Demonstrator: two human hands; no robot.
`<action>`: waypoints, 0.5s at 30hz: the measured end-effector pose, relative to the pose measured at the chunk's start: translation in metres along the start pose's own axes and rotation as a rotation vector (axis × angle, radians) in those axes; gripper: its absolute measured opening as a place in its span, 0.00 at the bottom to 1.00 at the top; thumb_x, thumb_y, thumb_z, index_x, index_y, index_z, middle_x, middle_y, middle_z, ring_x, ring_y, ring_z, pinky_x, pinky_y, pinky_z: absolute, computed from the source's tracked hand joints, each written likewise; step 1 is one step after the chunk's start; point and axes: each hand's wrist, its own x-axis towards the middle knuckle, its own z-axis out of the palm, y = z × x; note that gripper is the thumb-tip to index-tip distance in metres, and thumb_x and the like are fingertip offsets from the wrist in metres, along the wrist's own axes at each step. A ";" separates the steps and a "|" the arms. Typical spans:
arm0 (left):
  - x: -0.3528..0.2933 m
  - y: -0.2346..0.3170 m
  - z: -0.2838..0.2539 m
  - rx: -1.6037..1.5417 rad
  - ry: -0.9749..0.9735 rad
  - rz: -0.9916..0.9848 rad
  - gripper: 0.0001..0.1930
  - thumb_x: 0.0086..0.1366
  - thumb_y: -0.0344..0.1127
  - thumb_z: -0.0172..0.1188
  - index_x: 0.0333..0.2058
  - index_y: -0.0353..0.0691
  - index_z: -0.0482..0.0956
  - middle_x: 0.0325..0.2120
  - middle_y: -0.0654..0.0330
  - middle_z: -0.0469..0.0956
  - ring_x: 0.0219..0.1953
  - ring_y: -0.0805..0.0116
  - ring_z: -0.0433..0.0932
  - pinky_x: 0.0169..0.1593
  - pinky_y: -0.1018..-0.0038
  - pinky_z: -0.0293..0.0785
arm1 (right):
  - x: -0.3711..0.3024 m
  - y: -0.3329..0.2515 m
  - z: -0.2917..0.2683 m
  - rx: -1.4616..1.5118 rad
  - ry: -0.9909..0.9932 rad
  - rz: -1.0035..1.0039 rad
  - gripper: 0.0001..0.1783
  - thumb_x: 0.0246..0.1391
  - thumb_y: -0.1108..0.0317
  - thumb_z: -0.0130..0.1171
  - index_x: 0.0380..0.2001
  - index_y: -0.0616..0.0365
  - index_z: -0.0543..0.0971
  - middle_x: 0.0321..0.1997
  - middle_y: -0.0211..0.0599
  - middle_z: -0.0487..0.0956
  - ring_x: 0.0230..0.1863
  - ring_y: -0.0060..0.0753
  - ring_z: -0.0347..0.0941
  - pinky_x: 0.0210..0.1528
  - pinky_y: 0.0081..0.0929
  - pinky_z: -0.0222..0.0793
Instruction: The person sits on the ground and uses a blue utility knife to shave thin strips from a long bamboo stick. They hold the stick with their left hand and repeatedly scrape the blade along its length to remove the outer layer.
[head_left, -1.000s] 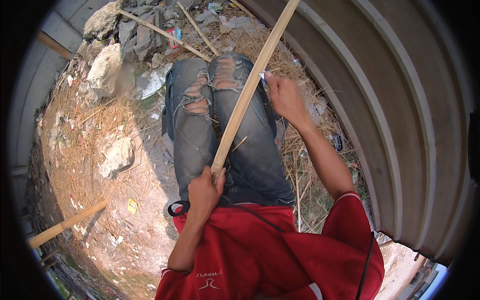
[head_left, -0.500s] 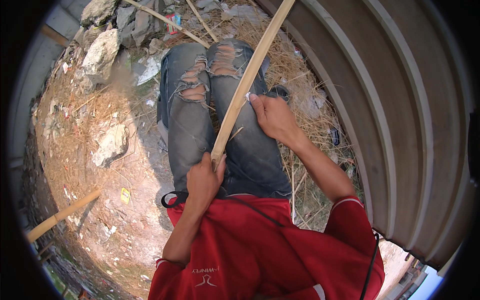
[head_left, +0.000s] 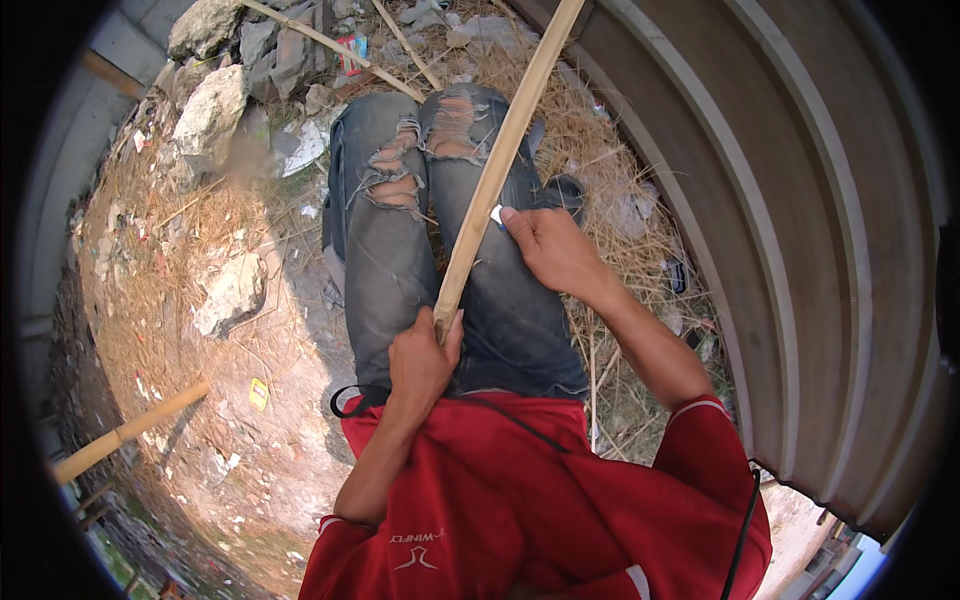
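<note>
A long split bamboo pole (head_left: 487, 192) slants across my lap, its near end by my waist and its far end beyond the top of the view. My left hand (head_left: 422, 360) is wrapped round the near end. Beside the pole's right edge, my right hand (head_left: 556, 252) is closed, pinching a small shiny white piece (head_left: 497, 216) between thumb and fingers. That piece touches or nearly touches the bamboo; its exact kind is too small to make out. Under the pole are my legs in ripped dark jeans (head_left: 385, 255).
A corrugated metal sheet (head_left: 800, 230) curves along my right. Pale rocks (head_left: 232, 294) and litter lie on straw-strewn ground to the left. Another bamboo pole (head_left: 135, 428) juts in at lower left, and thinner sticks (head_left: 335, 48) lie beyond my knees.
The view has shifted slightly. My right hand has moved a little nearer to me along the pole, and more of the white piece shows. My left hand keeps its hold.
</note>
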 end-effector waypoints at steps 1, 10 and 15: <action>0.002 0.000 0.000 -0.018 -0.005 -0.004 0.21 0.70 0.48 0.66 0.31 0.35 0.74 0.21 0.39 0.81 0.27 0.34 0.82 0.30 0.46 0.76 | -0.001 0.002 0.000 -0.013 -0.021 -0.015 0.33 0.75 0.49 0.46 0.29 0.68 0.83 0.28 0.67 0.80 0.36 0.73 0.78 0.43 0.59 0.74; 0.011 0.011 0.006 -0.106 0.011 0.008 0.23 0.70 0.51 0.67 0.32 0.35 0.75 0.19 0.41 0.79 0.24 0.35 0.81 0.28 0.47 0.74 | -0.006 0.028 -0.020 0.404 0.024 0.118 0.30 0.73 0.42 0.53 0.30 0.61 0.82 0.18 0.23 0.71 0.22 0.18 0.68 0.24 0.28 0.61; 0.010 0.008 0.007 -0.082 0.055 0.053 0.23 0.69 0.52 0.68 0.31 0.36 0.74 0.18 0.42 0.79 0.24 0.37 0.81 0.27 0.49 0.74 | -0.008 -0.021 -0.031 0.324 0.076 0.085 0.27 0.73 0.47 0.54 0.34 0.64 0.82 0.21 0.31 0.76 0.21 0.25 0.71 0.24 0.34 0.65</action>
